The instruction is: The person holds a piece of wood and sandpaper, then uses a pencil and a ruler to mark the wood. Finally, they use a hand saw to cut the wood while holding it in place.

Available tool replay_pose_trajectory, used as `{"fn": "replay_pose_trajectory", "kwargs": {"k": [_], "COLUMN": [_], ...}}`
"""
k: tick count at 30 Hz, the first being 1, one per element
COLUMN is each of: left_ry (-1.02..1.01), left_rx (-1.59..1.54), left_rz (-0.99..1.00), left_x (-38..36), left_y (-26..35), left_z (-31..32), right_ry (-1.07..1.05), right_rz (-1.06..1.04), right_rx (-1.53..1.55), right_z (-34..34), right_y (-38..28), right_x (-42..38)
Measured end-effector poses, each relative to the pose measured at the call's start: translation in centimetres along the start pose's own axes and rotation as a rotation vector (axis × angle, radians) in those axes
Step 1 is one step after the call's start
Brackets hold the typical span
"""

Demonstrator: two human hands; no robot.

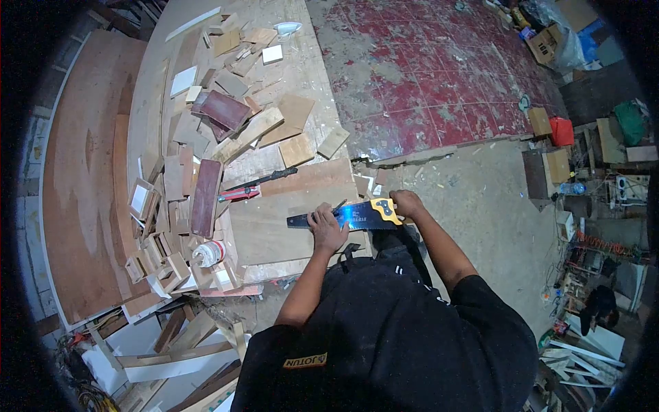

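1. Nearest the camera: black shirt with a small yellow label (pixel 305 360), both bare forearms stretched forward over the worktop (pixel 274 237).
2. Left hand (pixel 327 230) spread flat, palm down, pressing on the pale plywood board (pixel 264 230); fingers open, gripping nothing, just beside the blade.
3. Right hand (pixel 408 204) wrapped tight round the yellow and black handle of the blue-bladed handsaw (pixel 343 216); blade lying across the board's near edge, tip pointing left.
4. Just beyond: black and red tool (pixel 254 185) lying on the board.
5. To the left: white plastic glue bottle (pixel 207 254) among a heap of wooden offcuts (pixel 206 130).
6. Farthest: worn red-painted floor (pixel 439 75).
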State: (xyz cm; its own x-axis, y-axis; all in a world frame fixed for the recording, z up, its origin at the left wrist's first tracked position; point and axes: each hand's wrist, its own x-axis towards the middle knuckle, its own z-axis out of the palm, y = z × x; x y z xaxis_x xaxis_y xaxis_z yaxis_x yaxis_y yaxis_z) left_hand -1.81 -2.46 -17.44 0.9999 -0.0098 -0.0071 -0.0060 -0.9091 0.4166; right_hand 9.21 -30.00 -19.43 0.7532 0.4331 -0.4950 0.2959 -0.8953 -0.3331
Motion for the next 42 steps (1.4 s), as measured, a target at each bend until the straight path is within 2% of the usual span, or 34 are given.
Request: {"fn": "replay_pose_trajectory", "kwargs": {"k": [7, 11, 16, 19, 22, 27, 42], "left_ry": [-0.03, -0.043, -0.08, -0.089, -0.081, -0.022, -0.053], "left_rx": [0.017, 0.089, 0.119, 0.1, 0.084, 0.083, 0.084], "left_rz": [0.015, -0.03, -0.066, -0.071, -0.054, 0.048, -0.008], "left_x": [0.0, 0.3, 0.6, 0.7, 0.7, 0.8, 1.1], "left_y": [0.5, 0.8, 1.0, 0.9, 0.8, 0.8, 1.4], "left_z": [-0.3, 0.8, 0.6, 0.7, 0.9, 1.3, 0.9], "right_ry": [0.038, 0.029, 0.016, 0.049, 0.019, 0.029, 0.014], "right_rz": [-0.024, -0.056, 0.027, -0.013, -0.044, -0.02, -0.032], "right_rx": [-0.005, 0.018, 0.023, 0.027, 0.081, 0.116, 0.1], "right_z": [-1.5, -1.0, -0.4, 0.8, -1.1, -0.5, 0.0], "right_y": [-0.9, -0.5, -0.8, 0.0, -0.5, 0.2, 0.4], "right_x": [-0.8, -0.4, 0.0, 0.5, -0.5, -0.4, 0.2]}}
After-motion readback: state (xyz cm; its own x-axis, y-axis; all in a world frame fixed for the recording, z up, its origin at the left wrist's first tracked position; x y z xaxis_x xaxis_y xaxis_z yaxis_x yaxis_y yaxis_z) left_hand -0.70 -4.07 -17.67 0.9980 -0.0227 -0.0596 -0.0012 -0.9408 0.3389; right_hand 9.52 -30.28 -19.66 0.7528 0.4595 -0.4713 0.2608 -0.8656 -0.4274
